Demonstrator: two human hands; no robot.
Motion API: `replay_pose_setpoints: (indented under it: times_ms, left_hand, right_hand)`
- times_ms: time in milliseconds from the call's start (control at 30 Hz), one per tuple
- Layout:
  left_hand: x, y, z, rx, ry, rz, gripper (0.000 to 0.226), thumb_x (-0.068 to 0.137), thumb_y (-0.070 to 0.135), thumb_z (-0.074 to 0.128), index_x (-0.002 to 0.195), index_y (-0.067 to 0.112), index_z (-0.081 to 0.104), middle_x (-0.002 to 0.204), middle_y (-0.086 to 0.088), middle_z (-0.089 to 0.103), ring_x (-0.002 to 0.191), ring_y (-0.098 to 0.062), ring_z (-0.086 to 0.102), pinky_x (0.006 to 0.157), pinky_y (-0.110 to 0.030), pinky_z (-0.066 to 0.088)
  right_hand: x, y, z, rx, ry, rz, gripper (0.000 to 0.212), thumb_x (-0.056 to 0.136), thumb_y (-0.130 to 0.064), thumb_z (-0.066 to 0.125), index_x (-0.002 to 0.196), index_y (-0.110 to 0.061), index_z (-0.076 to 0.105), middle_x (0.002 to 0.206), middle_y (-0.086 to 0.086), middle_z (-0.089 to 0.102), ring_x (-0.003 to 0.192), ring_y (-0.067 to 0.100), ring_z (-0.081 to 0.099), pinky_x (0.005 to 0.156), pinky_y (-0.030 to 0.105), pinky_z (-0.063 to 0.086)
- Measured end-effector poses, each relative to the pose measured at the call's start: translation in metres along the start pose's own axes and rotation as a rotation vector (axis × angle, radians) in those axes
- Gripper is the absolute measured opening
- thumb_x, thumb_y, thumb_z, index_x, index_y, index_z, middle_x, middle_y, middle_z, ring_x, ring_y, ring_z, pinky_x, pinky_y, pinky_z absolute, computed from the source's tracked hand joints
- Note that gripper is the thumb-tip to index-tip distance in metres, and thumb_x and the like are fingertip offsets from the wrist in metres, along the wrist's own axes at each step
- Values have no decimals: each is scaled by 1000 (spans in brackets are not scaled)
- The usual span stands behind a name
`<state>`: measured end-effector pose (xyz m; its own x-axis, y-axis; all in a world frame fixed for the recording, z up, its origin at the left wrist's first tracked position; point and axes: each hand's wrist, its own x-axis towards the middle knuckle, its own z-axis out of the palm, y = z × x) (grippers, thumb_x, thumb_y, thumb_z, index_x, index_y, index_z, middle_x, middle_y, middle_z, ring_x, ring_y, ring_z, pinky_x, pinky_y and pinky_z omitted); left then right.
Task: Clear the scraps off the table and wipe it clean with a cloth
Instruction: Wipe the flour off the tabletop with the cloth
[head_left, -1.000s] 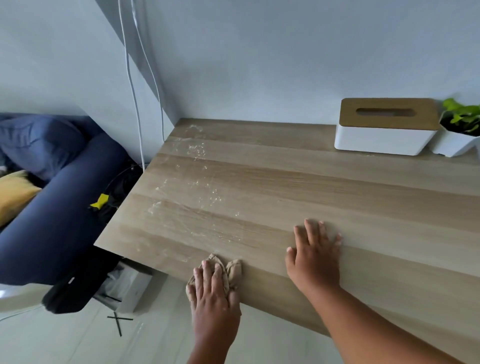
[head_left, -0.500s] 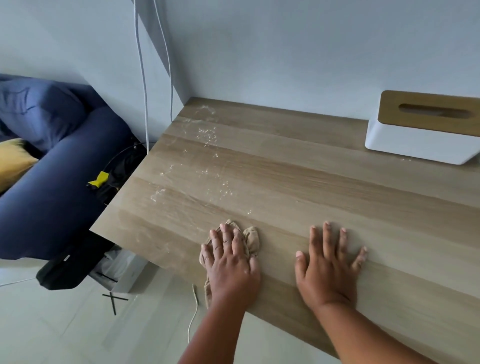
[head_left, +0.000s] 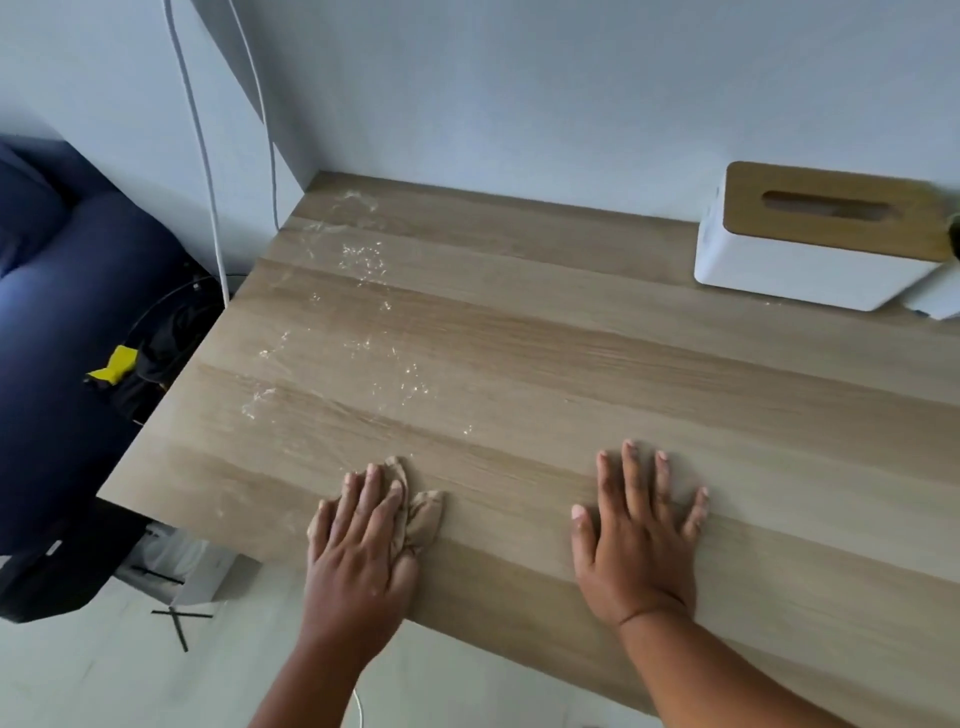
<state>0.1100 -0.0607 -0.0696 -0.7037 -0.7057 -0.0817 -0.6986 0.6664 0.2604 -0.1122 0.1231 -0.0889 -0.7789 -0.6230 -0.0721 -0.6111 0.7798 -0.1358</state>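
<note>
Wiping | left hand (head_left: 358, 540) flat, fingers straight, pressing cloth (head_left: 415, 512) onward from near table (head_left: 675, 374) edge | right hand (head_left: 636, 530) flat, bracing, empty | scraps (head_left: 363, 322) ahead-left, still unwiped

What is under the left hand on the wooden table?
A crumpled beige cloth lies under the left hand, pressed onto the light wooden table. Its edges show beside the fingers; the part under the palm is covered.
</note>
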Motion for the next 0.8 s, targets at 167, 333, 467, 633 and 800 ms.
replay_pose_setpoints:
  times_ms: [167, 333, 467, 633, 800]
  left_hand:
    - [70, 14, 0, -52, -35, -206, 80, 84, 49, 25, 161, 33, 18, 170, 8, -3, 156, -11, -13, 127, -44, -4]
    - [104, 50, 7, -15, -94, 96, 78, 85, 50, 26, 160, 30, 25, 170, 6, 4, 157, -14, -8, 127, -44, -3]
    - [76, 53, 13, -8, -120, 444, 71, 87, 43, 43, 156, 27, 39, 168, 5, 18, 158, -17, 6, 125, -51, 14]
    - [41, 5, 9, -20, -136, 588, 74, 82, 34, 56, 155, 29, 41, 168, 6, 23, 157, -18, 15, 123, -54, 22]
    - [79, -34, -9, -3, -49, 210, 78, 80, 43, 42, 156, 25, 39, 168, 5, 18, 157, -14, 9, 126, -49, 14]
  right_hand:
    - [1, 2, 8, -17, 22, 4, 70, 95, -55, 31, 157, -23, 37, 171, 1, 17, 157, 34, 14, 119, 73, 9]
    - [1, 3, 11, -19, 38, 7, 68, 95, -54, 35, 157, -25, 36, 171, -1, 17, 158, 32, 14, 120, 71, 8]
    - [0, 3, 9, -27, 33, 10, 68, 95, -53, 33, 157, -26, 36, 171, -1, 17, 158, 32, 12, 120, 71, 8]
    - [0, 1, 3, -42, -2, 15, 68, 96, -53, 31, 159, -27, 34, 172, -1, 15, 159, 31, 8, 120, 70, 9]
    - [0, -2, 0, -36, -26, 25, 67, 97, -53, 31, 160, -27, 31, 172, -1, 12, 159, 30, 5, 121, 69, 9]
